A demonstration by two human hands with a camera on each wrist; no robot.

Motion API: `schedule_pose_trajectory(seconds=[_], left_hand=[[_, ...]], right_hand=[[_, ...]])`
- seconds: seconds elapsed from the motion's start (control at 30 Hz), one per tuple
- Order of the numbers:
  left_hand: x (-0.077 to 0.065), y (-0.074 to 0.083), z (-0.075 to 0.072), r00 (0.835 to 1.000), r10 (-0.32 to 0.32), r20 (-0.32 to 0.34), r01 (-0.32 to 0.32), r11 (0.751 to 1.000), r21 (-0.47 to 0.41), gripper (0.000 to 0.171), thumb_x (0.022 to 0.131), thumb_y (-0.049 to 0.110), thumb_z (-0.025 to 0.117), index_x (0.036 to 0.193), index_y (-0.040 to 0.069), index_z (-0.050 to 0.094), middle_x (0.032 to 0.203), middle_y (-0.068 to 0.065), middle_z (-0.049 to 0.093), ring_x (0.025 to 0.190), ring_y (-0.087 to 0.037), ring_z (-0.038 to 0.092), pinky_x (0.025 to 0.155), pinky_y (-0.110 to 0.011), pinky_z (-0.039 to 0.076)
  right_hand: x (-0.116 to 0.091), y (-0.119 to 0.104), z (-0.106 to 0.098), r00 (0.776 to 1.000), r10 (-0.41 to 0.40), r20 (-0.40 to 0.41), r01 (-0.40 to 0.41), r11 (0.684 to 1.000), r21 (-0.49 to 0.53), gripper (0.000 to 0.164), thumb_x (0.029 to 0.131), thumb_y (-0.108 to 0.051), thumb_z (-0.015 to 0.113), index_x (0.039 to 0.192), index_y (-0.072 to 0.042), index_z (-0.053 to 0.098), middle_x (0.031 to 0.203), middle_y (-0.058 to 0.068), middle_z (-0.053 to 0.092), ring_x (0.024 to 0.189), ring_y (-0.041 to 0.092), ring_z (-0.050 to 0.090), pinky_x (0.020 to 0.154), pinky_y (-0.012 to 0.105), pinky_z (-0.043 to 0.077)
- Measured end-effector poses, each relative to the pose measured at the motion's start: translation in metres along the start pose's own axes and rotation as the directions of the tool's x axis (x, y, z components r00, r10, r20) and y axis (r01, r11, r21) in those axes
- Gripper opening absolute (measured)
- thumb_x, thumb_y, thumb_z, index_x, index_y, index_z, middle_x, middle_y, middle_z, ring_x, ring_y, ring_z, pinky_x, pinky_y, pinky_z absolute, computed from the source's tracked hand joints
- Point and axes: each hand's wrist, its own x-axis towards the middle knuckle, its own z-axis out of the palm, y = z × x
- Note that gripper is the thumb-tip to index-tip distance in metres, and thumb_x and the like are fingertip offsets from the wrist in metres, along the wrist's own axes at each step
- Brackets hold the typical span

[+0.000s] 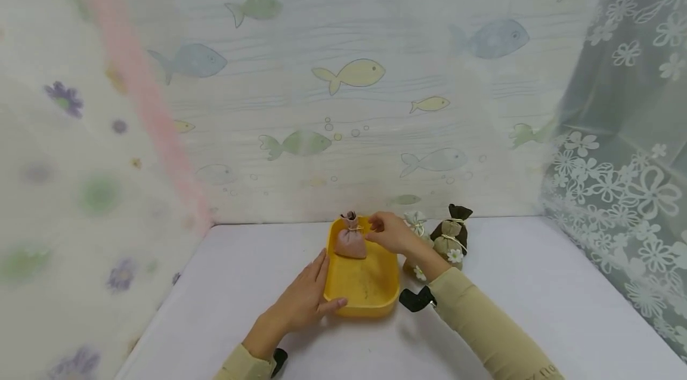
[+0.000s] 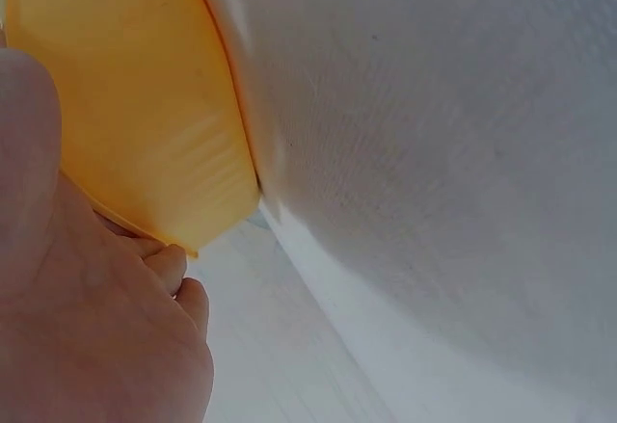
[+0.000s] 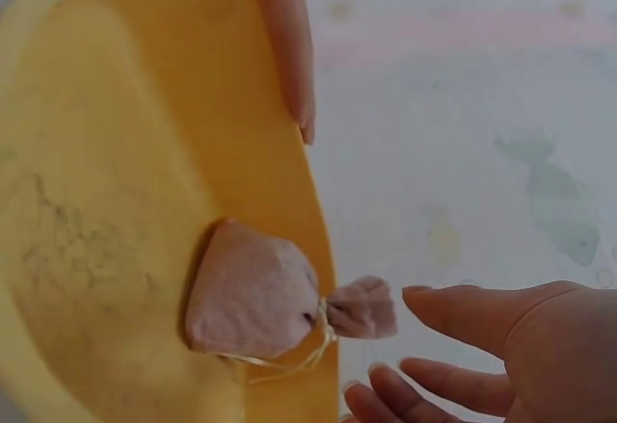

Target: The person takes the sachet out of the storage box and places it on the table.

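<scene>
A small pink drawstring pouch [image 1: 351,244] stands against the far-left wall inside a yellow plastic tub [image 1: 370,311]. Its gathered neck is tied with a pale cord and points away from the tub floor. My right hand [image 1: 393,232] hovers just right of that neck; in the right wrist view, thumb and fingers are spread apart with a gap to the cloth. My left hand [image 1: 300,296] rests along the tub's left side, fingers fairly straight at the rim and thumb at the front edge. The left wrist view shows fingertips [image 2: 169,264] at the tub's rim.
Right of the tub, partly behind my right forearm, sit several more tied pouches: a dark brown one [image 1: 460,213], an olive one [image 1: 446,244] with a white flower, and a pale one [image 1: 414,220]. A fish-print curtain [image 1: 354,129] hangs behind the white table [image 1: 241,266].
</scene>
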Motion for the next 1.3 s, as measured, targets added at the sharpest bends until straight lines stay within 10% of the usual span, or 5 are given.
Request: schedule_pose_trajectory(seconds=[0.67,0.97,1.3], left_hand=[[-0.004,0.004,-0.003,1.0,0.012,-0.01,-0.012,1.0,-0.006,0.105,0.098,0.067,0.053,0.162,-0.005,0.011,0.171,-0.018,0.005,0.155,-0.035,0.019,0.124,-0.052,0.022],[-0.002,0.012,0.002,1.0,0.012,0.004,-0.012,1.0,-0.003,0.105,0.098,0.066,0.055,0.161,-0.006,0.012,0.171,-0.019,0.008,0.155,-0.034,0.022,0.123,-0.052,0.024],[-0.004,0.002,0.0,1.0,0.001,-0.014,0.0,0.999,0.041,0.106,0.097,0.071,0.048,0.162,-0.005,0.012,0.171,-0.018,0.007,0.155,-0.033,0.019,0.124,-0.051,0.024]], right_hand=[[0.044,0.007,0.015,0.971,0.202,0.126,-0.225,0.95,0.217,0.047,0.098,-0.013,0.066,0.139,0.009,0.055,0.142,0.025,0.055,0.127,0.039,0.056,0.107,0.05,0.048],[0.048,0.023,0.029,0.964,0.237,0.117,-0.261,0.927,0.269,0.033,0.093,-0.005,0.067,0.124,0.005,0.068,0.111,0.015,0.065,0.086,0.023,0.056,0.076,0.031,0.051],[0.044,0.013,0.041,0.956,0.281,0.079,-0.292,0.904,0.313,0.028,0.095,-0.009,0.071,0.118,0.005,0.071,0.094,0.009,0.064,0.07,0.021,0.054,0.081,0.043,0.056]])
